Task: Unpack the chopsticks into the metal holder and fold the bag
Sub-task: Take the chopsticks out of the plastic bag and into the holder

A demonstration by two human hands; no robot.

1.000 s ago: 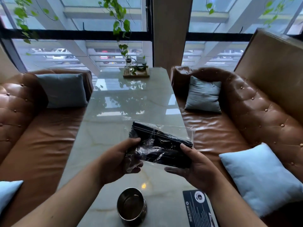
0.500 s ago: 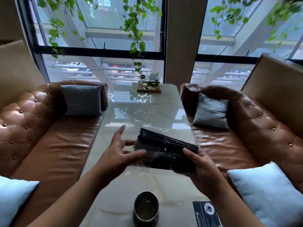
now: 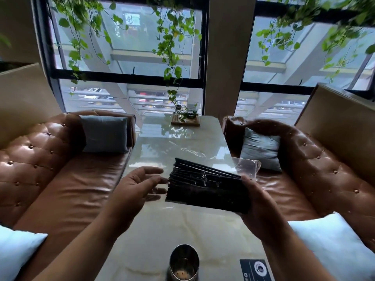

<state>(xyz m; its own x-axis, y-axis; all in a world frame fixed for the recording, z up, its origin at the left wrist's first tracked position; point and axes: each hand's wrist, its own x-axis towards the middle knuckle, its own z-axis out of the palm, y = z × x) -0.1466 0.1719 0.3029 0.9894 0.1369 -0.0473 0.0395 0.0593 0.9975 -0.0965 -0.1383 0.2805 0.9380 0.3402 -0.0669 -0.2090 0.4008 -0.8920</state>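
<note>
A bundle of black chopsticks lies roughly level above the marble table, wrapped in a clear plastic bag whose loose end sticks out to the right. My right hand grips the bundle's right end. My left hand is open at the bundle's left end, fingertips close to or just touching the chopstick ends. The round metal holder stands upright near the table's front edge, below the bundle, and looks empty.
Brown leather sofas flank the table, with grey cushions and pale blue cushions. A dark card lies right of the holder. A wooden tray with a plant sits at the table's far end by the window.
My left hand has let go of the bag and opened beside the left end. The bundle has fanned out and flattened. The view has tilted upward.
</note>
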